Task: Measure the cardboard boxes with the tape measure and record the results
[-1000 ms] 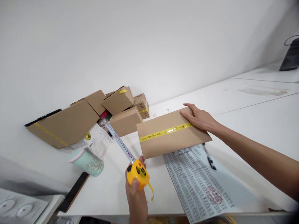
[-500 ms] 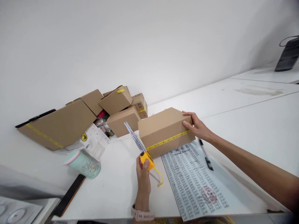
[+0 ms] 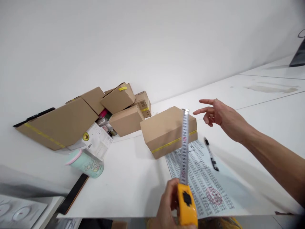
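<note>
My left hand [image 3: 168, 205] is closed around a yellow tape measure [image 3: 187, 203] near the table's front edge. Its extended blade [image 3: 184, 149] points away from me, and in the view it passes in front of a cardboard box [image 3: 164, 127] with a yellow tape strip. My right hand [image 3: 221, 119] is raised just right of that box, holding nothing, its fingers spread and apart from the cardboard. The box rests partly on the top of a printed sheet [image 3: 205, 187] with a red round stamp. Beside the sheet's right part lies a black pen [image 3: 211, 154].
More cardboard boxes [image 3: 126, 121] are piled against the wall at the left. A mint tumbler [image 3: 85, 163] with a pink rim leans by a white package [image 3: 97, 140]. Along the table's left edge lies a dark flat strip [image 3: 72, 194]. A black object [image 3: 297, 57] stands far right.
My right hand has let go of the box and lifted off to the right. My left hand has brought the tape measure rightward and closer, its blade now swung upright in view.
</note>
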Demonstrator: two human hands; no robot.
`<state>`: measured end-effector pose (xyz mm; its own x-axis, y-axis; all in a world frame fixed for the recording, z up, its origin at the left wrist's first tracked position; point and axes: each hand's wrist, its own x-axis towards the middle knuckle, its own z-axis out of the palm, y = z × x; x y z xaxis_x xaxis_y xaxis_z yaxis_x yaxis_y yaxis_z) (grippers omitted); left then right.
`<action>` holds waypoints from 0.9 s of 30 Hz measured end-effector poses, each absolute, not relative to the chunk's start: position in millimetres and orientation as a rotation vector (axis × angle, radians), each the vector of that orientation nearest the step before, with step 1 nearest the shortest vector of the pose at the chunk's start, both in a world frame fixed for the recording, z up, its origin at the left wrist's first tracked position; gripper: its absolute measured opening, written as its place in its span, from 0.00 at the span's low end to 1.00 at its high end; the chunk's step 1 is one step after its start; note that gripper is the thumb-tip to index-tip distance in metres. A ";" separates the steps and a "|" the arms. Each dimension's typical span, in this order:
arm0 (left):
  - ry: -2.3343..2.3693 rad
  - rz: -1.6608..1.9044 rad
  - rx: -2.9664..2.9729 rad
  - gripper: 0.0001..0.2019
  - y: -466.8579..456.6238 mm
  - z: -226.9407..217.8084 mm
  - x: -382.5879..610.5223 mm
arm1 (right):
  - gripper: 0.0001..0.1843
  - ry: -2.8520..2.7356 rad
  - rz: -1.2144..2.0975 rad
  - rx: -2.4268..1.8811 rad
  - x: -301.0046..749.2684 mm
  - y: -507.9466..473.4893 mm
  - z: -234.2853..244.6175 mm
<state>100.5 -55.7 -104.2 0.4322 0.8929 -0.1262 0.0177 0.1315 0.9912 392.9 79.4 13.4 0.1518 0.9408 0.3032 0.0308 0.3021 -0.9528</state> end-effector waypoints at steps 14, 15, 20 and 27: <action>0.973 0.793 1.400 0.50 -46.5 -83.8 142.2 | 0.18 -1.595 1.109 -1.122 370.0 2.1 -68.9; 0.998 0.794 1.443 0.47 -43.8 -81.8 143.8 | 0.19 -1.676 1.065 -1.155 368.0 0.4 -77.1; 1.354 0.690 1.791 0.41 -18.6 -78.8 138.5 | 0.26 -1.726 0.562 -1.749 393.1 38.1 -102.7; 1.620 0.518 2.317 0.32 31.7 -98.7 123.4 | 0.18 -1.871 0.439 -2.027 424.5 83.8 -127.4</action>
